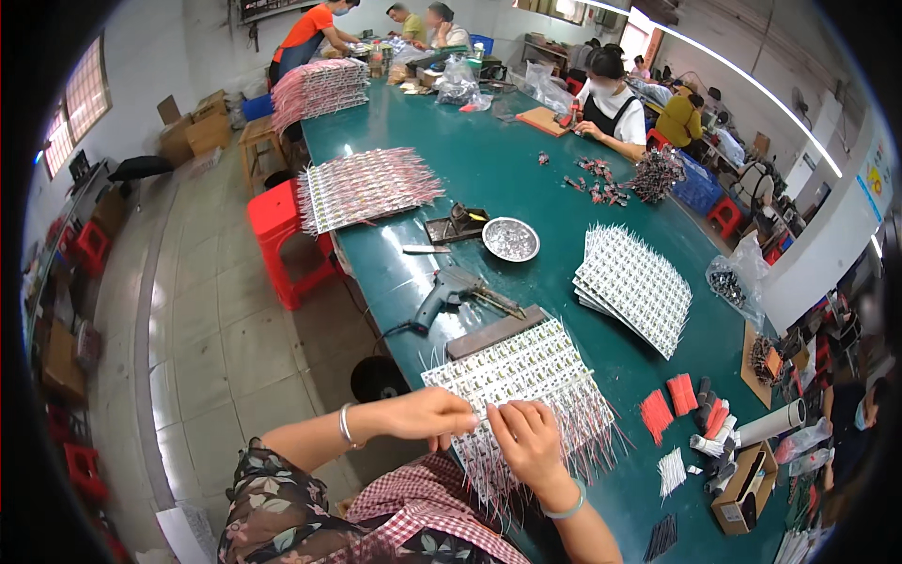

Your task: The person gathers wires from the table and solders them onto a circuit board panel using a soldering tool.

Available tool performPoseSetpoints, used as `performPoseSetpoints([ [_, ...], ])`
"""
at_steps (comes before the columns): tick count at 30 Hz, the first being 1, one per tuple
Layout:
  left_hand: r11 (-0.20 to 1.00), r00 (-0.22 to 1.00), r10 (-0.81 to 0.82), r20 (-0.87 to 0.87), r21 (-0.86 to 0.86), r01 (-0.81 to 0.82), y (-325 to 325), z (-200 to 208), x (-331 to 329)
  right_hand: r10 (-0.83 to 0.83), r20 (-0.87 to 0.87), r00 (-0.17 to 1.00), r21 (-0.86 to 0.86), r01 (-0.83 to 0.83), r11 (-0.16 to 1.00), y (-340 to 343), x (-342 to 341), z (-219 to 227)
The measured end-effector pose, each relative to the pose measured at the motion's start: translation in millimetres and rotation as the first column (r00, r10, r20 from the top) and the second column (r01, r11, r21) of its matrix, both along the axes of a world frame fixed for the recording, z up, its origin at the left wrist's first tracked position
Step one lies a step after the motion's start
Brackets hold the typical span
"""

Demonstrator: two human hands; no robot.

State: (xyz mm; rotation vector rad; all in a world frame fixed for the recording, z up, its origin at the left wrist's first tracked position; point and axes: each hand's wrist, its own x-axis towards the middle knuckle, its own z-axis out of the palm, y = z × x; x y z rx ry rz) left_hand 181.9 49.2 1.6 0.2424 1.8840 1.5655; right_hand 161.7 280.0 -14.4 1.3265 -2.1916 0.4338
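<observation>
We hold our left hand (432,414) and right hand (528,440) near each other over the white circuit-board panel (512,362), which lies on the green table (550,291) right before us, thin red and white wires (573,428) fringing its near part. The fingers of both hands are curled, but we cannot tell whether their tips clamp on anything; beyond the panel we see a dark metal bar (496,332), a soldering gun (442,296) and a round metal bowl (510,241).
</observation>
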Motion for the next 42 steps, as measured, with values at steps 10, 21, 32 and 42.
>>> performPoseSetpoints([
  [10, 0.804, 0.806, 0.588, 0.074, 0.058, -0.592, -51.3, -38.8, 117.9, -0.154, 0.051, 0.987, -0.15, 0.16, 0.976, -25.0, 14.3, -35.2],
  [21, 0.579, 0.602, 0.78, -0.172, -0.165, -0.798, -86.9, -82.7, 237.4, -0.542, 0.402, 0.738, 0.2, 0.507, 0.838, 14.8, 6.6, -85.3],
  [32, 0.658, 0.688, 0.666, -0.288, -0.209, -0.724, -79.8, -98.8, 208.9, -0.572, 0.402, 0.715, 0.21, 0.536, 0.818, 14.4, 13.5, -82.8],
  [42, 0.726, 0.758, 0.567, -0.322, -0.238, -0.645, -65.8, -84.7, 153.0, -0.575, 0.41, 0.708, 0.189, 0.551, 0.813, 13.5, 13.0, -84.0],
])
